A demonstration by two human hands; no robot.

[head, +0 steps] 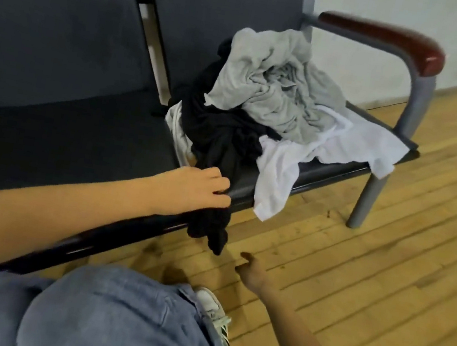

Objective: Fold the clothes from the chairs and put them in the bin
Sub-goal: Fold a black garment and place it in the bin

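A heap of clothes lies on the right-hand chair seat (322, 169): a grey garment (276, 82) on top, a black garment (216, 129) under it and trailing over the front edge, a white garment (329, 146) spread to the right. My left hand (198, 189) grips the black garment at the seat's front edge, and its end hangs below the hand. My right hand (248, 270) is lower, over the floor just right of the hanging end, fingers loosely curled and holding nothing.
The left-hand chair seat (57, 141) is dark and bare. A grey metal armrest with a red-brown pad (389, 40) and a chair leg (365, 199) stand at the right. Wooden floor (368, 282) spreads to the right. My jeans-clad knees and a white shoe (215, 310) are at the bottom.
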